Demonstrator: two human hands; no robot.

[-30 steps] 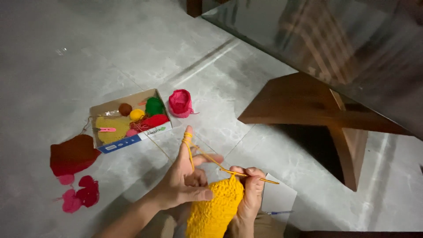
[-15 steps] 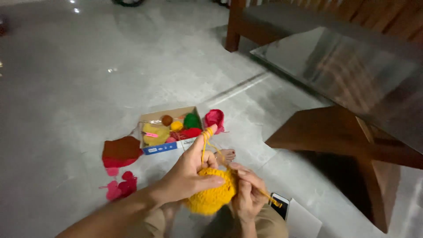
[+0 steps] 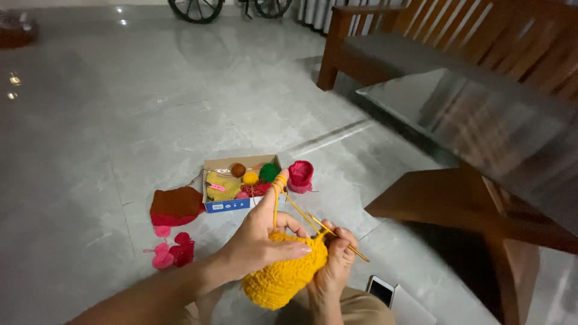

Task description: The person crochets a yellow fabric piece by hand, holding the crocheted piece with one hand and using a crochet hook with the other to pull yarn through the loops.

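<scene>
Tilted up since a second ago: more floor and a wooden bench (image 3: 433,54) now in view, box of yarn slid from upper left toward centre, hands lower in frame. Glass tabletop (image 3: 481,120) on dark wooden legs (image 3: 481,216) filling the right side. Grey tiled floor (image 3: 120,120) everywhere else. Open cardboard box (image 3: 241,189) well ahead of the hands, holding small balls of yarn in green, yellow and brown; pink yarn ball (image 3: 300,176) just beside its right edge. Brown-and-red crocheted piece (image 3: 176,206) left of the box, small pink pieces (image 3: 171,253) nearer. Phone (image 3: 380,291) by the knee.

Yellow crocheted piece (image 3: 284,274) close in, low centre, pinched between thumb and curled fingers of left hand (image 3: 265,238), index finger raised with yellow strand (image 3: 295,207) looped over it. Right hand (image 3: 337,259) closed around a thin crochet hook (image 3: 343,247), tip at the work's upper edge.

Best done, by the look of it: strand kept taut over the raised finger, work gripped close under the hook, each loop drawn through evenly, no snagging of neighbouring stitches.
</scene>
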